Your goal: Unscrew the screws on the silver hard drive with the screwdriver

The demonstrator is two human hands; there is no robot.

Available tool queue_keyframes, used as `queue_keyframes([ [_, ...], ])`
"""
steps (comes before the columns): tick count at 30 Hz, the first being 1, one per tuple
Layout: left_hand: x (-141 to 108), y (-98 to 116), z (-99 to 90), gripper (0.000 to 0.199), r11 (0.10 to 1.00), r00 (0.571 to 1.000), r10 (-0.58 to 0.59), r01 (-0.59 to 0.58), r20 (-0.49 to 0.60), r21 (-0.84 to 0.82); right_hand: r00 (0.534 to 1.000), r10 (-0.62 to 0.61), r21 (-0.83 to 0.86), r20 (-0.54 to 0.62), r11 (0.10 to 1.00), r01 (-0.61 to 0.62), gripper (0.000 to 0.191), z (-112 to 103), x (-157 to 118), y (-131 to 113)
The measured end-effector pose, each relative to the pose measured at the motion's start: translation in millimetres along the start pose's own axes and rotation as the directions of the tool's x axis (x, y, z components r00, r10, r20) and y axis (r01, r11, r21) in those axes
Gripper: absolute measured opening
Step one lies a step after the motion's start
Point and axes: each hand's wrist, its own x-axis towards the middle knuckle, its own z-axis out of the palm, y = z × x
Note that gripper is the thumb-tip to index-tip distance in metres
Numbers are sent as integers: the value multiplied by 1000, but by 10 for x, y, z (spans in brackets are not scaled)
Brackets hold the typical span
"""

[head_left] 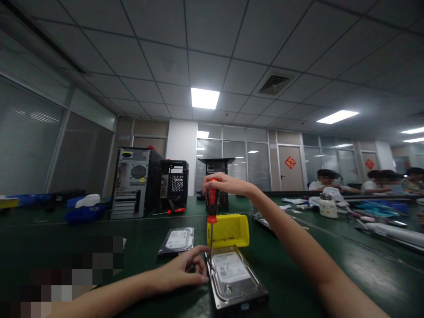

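My right hand [220, 180] is closed round the top of a red and black screwdriver [212, 201], which stands upright with its shaft down on the left edge of a hard drive [232, 278]. The drive lies label up on the green table. My left hand [188, 269] rests at the drive's left side, its fingers curled and the index fingertip near the screwdriver's shaft; whether it pinches anything is hidden. Just behind the drive is a yellow bin [233, 229] on its side. A second hard drive [177, 240] lies to the left, beyond my left hand.
Two computer cases [132, 181] [174, 183] stand at the back left, with another screwdriver [175, 211] before them. A blue bin [84, 213] is farther left. On the right are a white jar [327, 207] and tools. Several people sit at the far right.
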Motion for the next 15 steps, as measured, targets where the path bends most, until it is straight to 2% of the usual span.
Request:
queue_keyframes([
  [9,-9,64,58,76,999,1000,-13,12,29,43,995,22,67,100,997,-29,39,-80,-116,20],
  [15,27,44,110,87,992,999,-35,32,21,122,987,-2,160,162,987,-24,39,-162,-134,188],
])
